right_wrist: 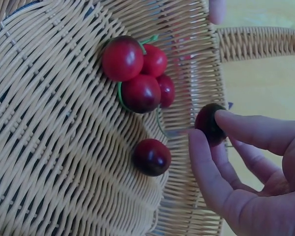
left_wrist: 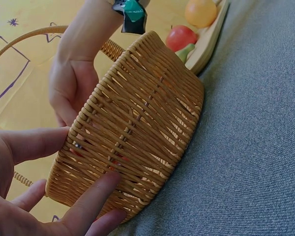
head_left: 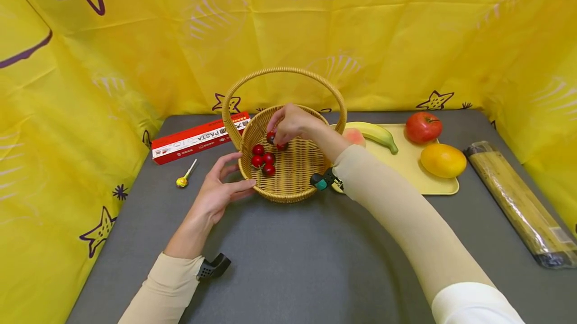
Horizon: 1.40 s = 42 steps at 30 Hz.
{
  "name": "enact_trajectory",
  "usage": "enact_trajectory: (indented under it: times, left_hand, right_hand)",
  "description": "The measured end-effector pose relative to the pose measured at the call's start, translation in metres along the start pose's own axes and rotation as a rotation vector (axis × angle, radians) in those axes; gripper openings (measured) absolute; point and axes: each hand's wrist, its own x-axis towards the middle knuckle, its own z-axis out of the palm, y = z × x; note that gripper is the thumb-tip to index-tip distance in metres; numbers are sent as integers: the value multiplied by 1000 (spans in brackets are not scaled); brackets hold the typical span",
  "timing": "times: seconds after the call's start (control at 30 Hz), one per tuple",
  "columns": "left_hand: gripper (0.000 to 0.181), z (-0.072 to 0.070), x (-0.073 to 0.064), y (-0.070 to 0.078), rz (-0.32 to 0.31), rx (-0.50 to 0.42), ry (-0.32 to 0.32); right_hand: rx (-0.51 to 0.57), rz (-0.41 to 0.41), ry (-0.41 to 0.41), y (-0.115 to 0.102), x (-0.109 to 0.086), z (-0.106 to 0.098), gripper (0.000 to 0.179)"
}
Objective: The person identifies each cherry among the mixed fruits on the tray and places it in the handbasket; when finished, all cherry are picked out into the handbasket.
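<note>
A round wicker basket (head_left: 295,186) with a tall hoop handle stands mid-table. My left hand (head_left: 218,189) rests against its left side with fingers spread. In the left wrist view, the fingertips (left_wrist: 110,179) touch the woven outer wall and rim. My right hand (head_left: 293,124) is inside the basket, pinching a dark red cherry (right_wrist: 210,123) between thumb and fingertips. Below it, a single cherry (right_wrist: 151,157) lies on the weave. Beside that sits a cluster of several cherries (right_wrist: 140,92) with green stems.
A red pasta box (head_left: 198,136) and a lollipop (head_left: 182,181) lie left of the basket. At right, a cream tray (head_left: 396,166) holds a banana (head_left: 374,132), a peach (head_left: 354,136), a red tomato-like fruit (head_left: 422,127) and a mango (head_left: 444,160). A wrapped bamboo roll (head_left: 518,199) lies farther right.
</note>
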Motion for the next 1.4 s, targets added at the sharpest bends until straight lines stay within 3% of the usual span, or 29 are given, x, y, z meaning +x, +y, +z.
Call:
enact_trajectory:
  times: [0.37, 0.87, 1.4]
  left_hand:
    - [78, 1, -1, -1, -2, -2, 1]
    - [78, 1, 0, -1, 7, 0, -8]
    - [79, -2, 0, -1, 9, 5, -9]
  right_hand:
    - [-130, 25, -7, 2, 7, 8, 31]
    - [-269, 37, 49, -1, 9, 16, 27]
    - [-289, 42, 52, -2, 10, 17, 26]
